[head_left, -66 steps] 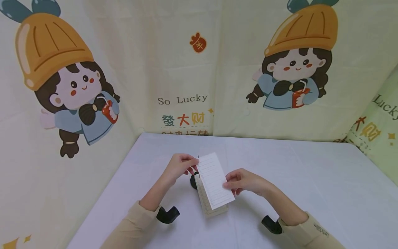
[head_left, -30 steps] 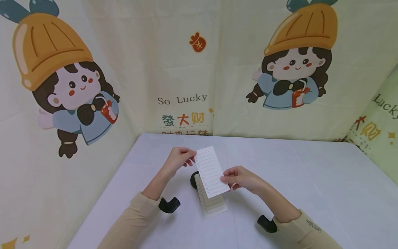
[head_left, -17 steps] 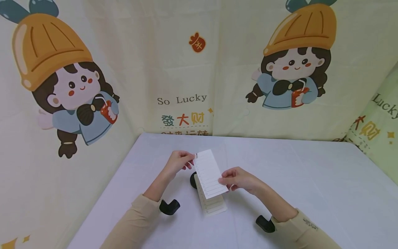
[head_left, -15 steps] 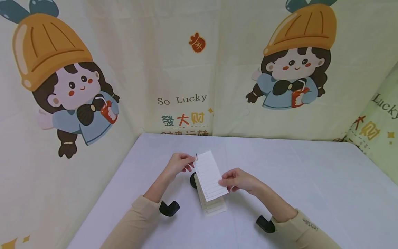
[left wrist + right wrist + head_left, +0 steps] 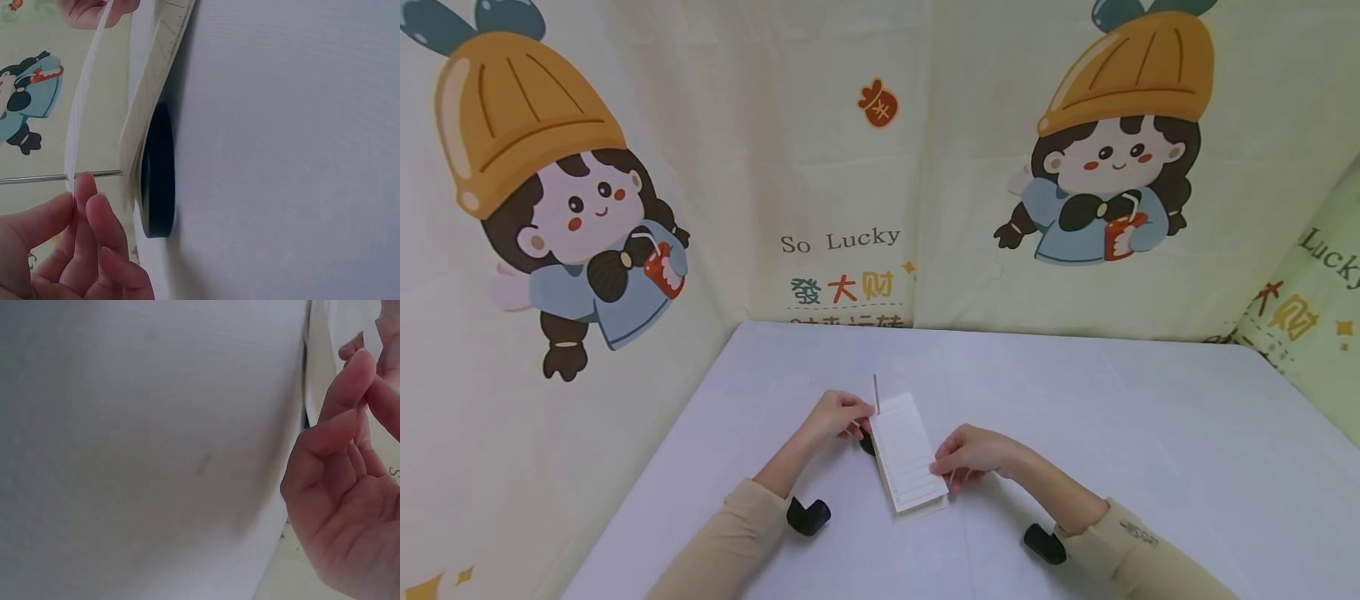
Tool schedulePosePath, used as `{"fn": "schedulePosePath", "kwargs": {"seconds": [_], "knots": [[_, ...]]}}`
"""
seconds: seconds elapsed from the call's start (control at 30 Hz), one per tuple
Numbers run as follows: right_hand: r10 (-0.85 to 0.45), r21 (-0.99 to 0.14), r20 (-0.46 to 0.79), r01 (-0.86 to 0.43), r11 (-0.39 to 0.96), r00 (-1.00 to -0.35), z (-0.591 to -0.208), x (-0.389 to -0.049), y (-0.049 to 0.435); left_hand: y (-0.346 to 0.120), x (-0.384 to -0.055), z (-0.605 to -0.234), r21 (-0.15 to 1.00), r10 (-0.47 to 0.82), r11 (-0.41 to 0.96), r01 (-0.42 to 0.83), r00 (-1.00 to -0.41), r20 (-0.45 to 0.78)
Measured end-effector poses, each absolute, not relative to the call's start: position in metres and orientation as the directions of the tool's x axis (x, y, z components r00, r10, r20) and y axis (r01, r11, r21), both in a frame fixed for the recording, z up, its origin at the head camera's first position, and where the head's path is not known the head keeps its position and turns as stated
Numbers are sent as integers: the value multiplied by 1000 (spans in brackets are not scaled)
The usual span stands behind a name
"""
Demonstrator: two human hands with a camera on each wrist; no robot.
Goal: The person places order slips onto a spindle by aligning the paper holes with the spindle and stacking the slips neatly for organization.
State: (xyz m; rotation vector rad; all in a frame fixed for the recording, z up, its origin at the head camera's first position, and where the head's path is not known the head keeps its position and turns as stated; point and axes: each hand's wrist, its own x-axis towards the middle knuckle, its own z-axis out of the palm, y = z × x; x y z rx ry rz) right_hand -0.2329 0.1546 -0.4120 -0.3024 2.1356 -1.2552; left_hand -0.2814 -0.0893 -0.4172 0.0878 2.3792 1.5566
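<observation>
A white lined sheet (image 5: 910,454) with small checkboxes is held between my two hands over cream lined sheets (image 5: 150,81). My left hand (image 5: 842,414) pinches its upper left corner between thumb and finger. At the lower right edge, my right hand (image 5: 981,457) pinches the sheet. A thin metal spike (image 5: 31,180) passes through the sheet near the left fingertips and rises above it. The cream sheets sit lower on the same spike, against its black round base (image 5: 159,175). In the left wrist view, a gap separates the white sheet from those below.
A white cloth covers the table (image 5: 1112,433). Behind it hangs a printed cream curtain (image 5: 835,167) with cartoon figures. Black wrist mounts (image 5: 808,517) stick out by both beige sleeves.
Both hands have lowered the white sheet toward the cream sheets. More of the spike now shows above it. About a second ago the sheet was held higher, with no spike visible above it.
</observation>
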Motion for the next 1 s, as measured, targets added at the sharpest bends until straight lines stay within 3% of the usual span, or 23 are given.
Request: {"fn": "schedulePosePath", "kwargs": {"seconds": [0.63, 1.0], "knots": [[-450, -762, -457, 77, 643, -767, -421, -234, 149, -81, -278, -433, 843, 174, 535, -64, -967, -184], [-455, -767, -436, 55, 640, -777, -420, -231, 148, -78, -277, -431, 821, 142, 567, -67, -974, -177]]}}
